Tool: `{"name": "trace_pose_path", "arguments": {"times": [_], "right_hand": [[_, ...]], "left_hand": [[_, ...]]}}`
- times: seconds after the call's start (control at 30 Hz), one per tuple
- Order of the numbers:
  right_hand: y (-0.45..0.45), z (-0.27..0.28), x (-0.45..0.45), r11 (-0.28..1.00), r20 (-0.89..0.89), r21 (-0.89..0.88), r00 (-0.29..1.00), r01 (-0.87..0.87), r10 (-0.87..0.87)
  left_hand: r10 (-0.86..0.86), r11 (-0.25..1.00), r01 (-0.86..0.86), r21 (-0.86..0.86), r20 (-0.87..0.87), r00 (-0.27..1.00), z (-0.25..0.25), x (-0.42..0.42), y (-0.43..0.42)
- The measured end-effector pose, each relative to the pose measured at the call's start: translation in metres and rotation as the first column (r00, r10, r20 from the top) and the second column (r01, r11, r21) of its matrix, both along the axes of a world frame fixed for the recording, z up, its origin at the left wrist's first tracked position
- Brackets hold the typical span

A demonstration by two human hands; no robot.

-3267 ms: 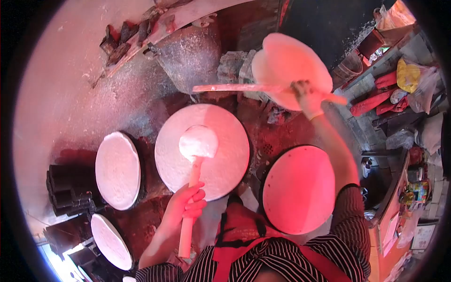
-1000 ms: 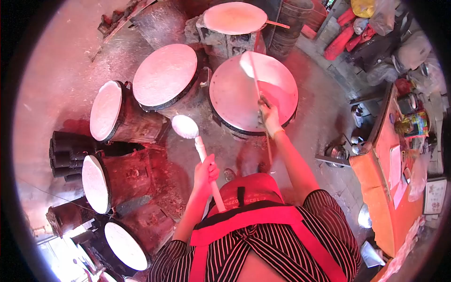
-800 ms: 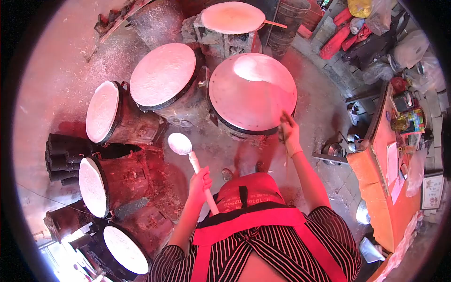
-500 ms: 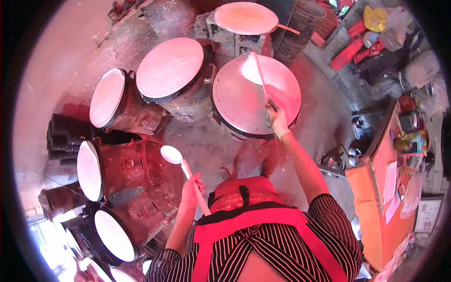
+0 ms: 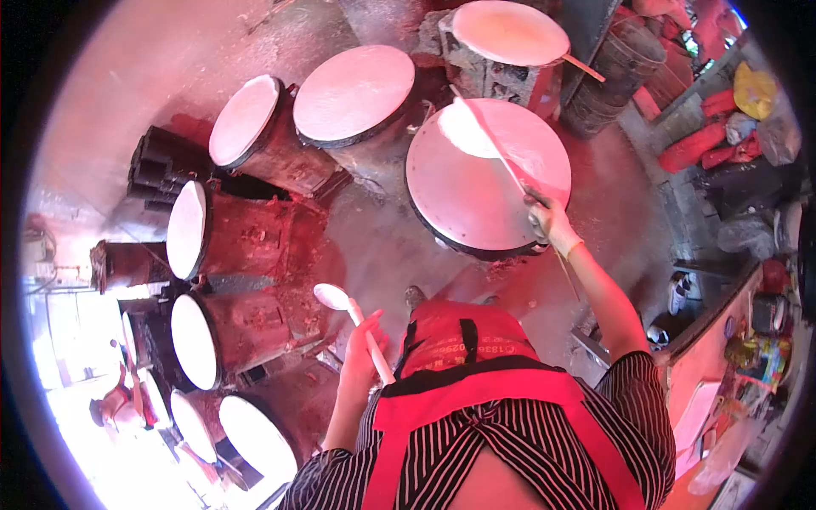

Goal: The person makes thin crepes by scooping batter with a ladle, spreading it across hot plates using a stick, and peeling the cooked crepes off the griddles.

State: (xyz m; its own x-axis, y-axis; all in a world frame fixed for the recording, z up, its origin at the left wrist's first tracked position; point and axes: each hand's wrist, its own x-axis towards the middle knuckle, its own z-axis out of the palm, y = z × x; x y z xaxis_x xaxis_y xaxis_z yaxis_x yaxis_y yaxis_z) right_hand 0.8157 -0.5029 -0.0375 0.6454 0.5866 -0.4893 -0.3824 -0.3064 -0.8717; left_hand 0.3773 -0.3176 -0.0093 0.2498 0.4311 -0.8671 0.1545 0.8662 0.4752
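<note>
My right hand is closed around a long thin stick. The stick lies slantwise over a large round griddle, its far end reaching the back left rim. White batter is brightest beside the stick, and a paler layer spreads over the griddle's right side. In front of my body, my left hand grips a ladle by its pale handle. The ladle's bowl, whitish inside, points up and left, apart from the griddle.
Several drum stoves with white-covered round tops curve around the left, including a near one and another. A board-like round with a sheet rests on blocks behind. A cluttered counter stands at right; a person appears lower left.
The view has turned, shifting the stoves. The stick now slants more, its far end moved left relative to the griddle. My right hand has moved right; both hands keep their grip.
</note>
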Motion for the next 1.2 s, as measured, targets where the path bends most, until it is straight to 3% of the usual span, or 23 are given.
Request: {"name": "trace_pose_path", "arguments": {"times": [0.17, 0.2, 0.23, 0.27, 0.3, 0.37, 0.4, 0.43, 0.47, 0.53, 0.57, 0.63, 0.67, 0.77, 0.83, 0.87, 0.9, 0.97, 1.07, 1.1, 1.17, 1.2], "right_hand": [[-0.049, 0.069, -0.018, 0.962, -0.208, 0.049, 0.939, -0.270, 0.274], [-0.061, 0.063, -0.005, 0.960, -0.172, 0.020, 0.945, -0.278, 0.277], [-0.072, 0.055, 0.010, 0.959, -0.137, -0.010, 0.950, -0.284, 0.280], [-0.072, 0.045, 0.023, 0.975, -0.052, -0.084, 0.978, -0.206, 0.202], [-0.062, 0.018, 0.037, 0.991, 0.024, -0.044, 0.991, -0.127, 0.128], [-0.032, 0.034, 0.039, 1.000, 0.011, 0.001, 1.000, 0.004, -0.004], [-0.025, 0.000, 0.054, 0.995, 0.012, 0.006, 0.995, -0.096, 0.096], [-0.024, 0.007, 0.046, 0.983, -0.031, 0.006, 0.983, -0.182, 0.182], [-0.028, 0.017, 0.037, 0.963, -0.073, 0.010, 0.961, -0.268, 0.268], [-0.045, 0.039, 0.027, 0.937, -0.212, 0.070, 0.913, -0.343, 0.350], [-0.057, 0.017, 0.038, 0.907, -0.131, 0.126, 0.900, -0.401, 0.416], [-0.062, 0.018, 0.053, 0.928, -0.072, -0.072, 0.930, -0.366, 0.361], [-0.055, -0.012, 0.064, 0.952, 0.025, -0.032, 0.952, -0.304, 0.305], [-0.028, 0.000, 0.051, 0.970, -0.037, 0.004, 0.969, -0.245, 0.245], [-0.046, 0.021, 0.020, 0.926, -0.107, -0.007, 0.921, -0.378, 0.375], [-0.068, 0.046, 0.003, 0.918, -0.080, 0.003, 0.915, -0.396, 0.395], [-0.095, 0.007, 0.000, 0.917, -0.125, 0.110, 0.910, -0.383, 0.395], [-0.140, 0.038, -0.026, 0.951, -0.283, 0.024, 0.910, -0.310, 0.304], [-0.152, -0.002, -0.068, 0.997, -0.154, 0.070, 0.988, 0.041, -0.030], [-0.128, 0.023, -0.090, 0.966, -0.111, 0.028, 0.962, 0.255, -0.251], [-0.121, -0.019, -0.110, 0.978, -0.139, -0.002, 0.969, 0.207, -0.206], [-0.127, -0.016, -0.133, 0.985, -0.193, -0.014, 0.966, 0.174, -0.174]], "left_hand": [[-0.061, 0.982, 0.052, 0.180, 0.044, 0.997, 0.037, 0.010, -0.041], [0.064, 0.998, -0.065, -0.006, -0.039, 0.997, 0.031, 0.010, -0.033], [0.002, 0.998, -0.001, 0.058, -0.016, 1.000, 0.023, 0.004, -0.034], [-0.066, 0.990, 0.065, 0.123, 0.000, 0.998, 0.014, -0.003, -0.037], [-0.098, 0.986, 0.094, 0.141, 0.016, 0.995, 0.018, -0.003, -0.038], [-0.159, 0.973, 0.149, 0.179, 0.045, 0.986, 0.026, -0.003, -0.040], [-0.165, 0.966, 0.140, 0.216, 0.101, 0.981, 0.030, -0.006, -0.045], [-0.170, 0.960, 0.128, 0.251, 0.153, 0.973, 0.043, -0.005, -0.051], [-0.277, 0.867, 0.155, 0.474, 0.198, 0.940, 0.057, -0.003, -0.065], [-0.069, 0.974, 0.042, 0.223, 0.111, 0.991, 0.056, -0.004, -0.058], [0.030, 0.995, -0.035, 0.097, 0.052, 0.998, 0.054, -0.001, -0.053], [0.066, 0.983, -0.067, 0.173, 0.013, 0.998, 0.091, 0.021, -0.074], [0.054, 0.981, -0.059, 0.184, 0.035, 0.998, 0.092, 0.018, -0.078], [-0.227, 0.917, 0.180, 0.357, 0.093, 0.970, 0.059, -0.025, -0.071], [-0.397, 0.814, 0.340, 0.471, 0.022, 0.918, 0.060, -0.033, -0.066], [-0.449, 0.815, 0.393, 0.426, 0.037, 0.893, 0.045, -0.045, -0.053], [-0.488, 0.790, 0.435, 0.433, 0.014, 0.872, 0.046, -0.043, -0.045], [-0.564, 0.735, 0.516, 0.441, -0.026, 0.825, 0.049, -0.034, -0.029], [-0.538, 0.817, 0.501, 0.284, 0.066, 0.840, 0.045, -0.018, 0.000], [-0.532, 0.837, 0.506, 0.207, 0.097, 0.841, 0.041, -0.012, 0.015], [-0.557, 0.828, 0.549, 0.116, 0.059, 0.828, 0.035, 0.002, 0.041], [-0.571, 0.820, 0.568, 0.067, 0.035, 0.820, 0.035, 0.004, 0.054]]}}
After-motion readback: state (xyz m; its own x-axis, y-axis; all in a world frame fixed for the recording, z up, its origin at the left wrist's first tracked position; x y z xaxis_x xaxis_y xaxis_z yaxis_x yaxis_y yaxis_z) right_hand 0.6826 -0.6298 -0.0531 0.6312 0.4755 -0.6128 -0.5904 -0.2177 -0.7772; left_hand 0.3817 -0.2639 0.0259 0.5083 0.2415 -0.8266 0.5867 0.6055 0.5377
